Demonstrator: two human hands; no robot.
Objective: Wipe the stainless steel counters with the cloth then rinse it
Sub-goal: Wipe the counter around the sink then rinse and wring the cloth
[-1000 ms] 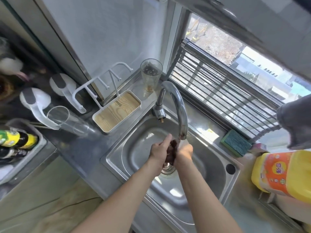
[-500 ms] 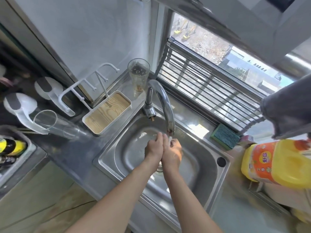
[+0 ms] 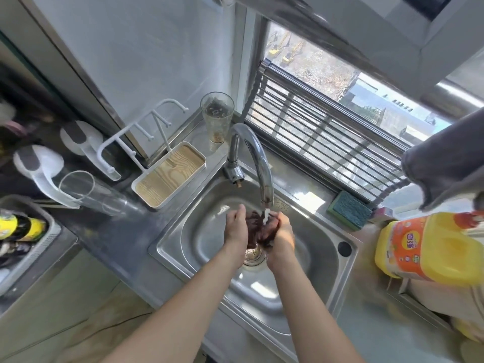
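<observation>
Dark-red cloth (image 3: 259, 226), gripped between left hand (image 3: 237, 227) and right hand (image 3: 282, 235) under the running faucet (image 3: 255, 155) over the sink (image 3: 324, 260), is mid-rinse; wringing likely follows.

1 head-worn wide-angle view, looking forward and steeply down into the sink (image 3: 309, 292) from close above. Both forearms enter from the bottom edge. The faucet (image 3: 258, 163) sits mid-frame and the window (image 3: 340, 100) fills the upper right, with edges bent by lens distortion.
</observation>
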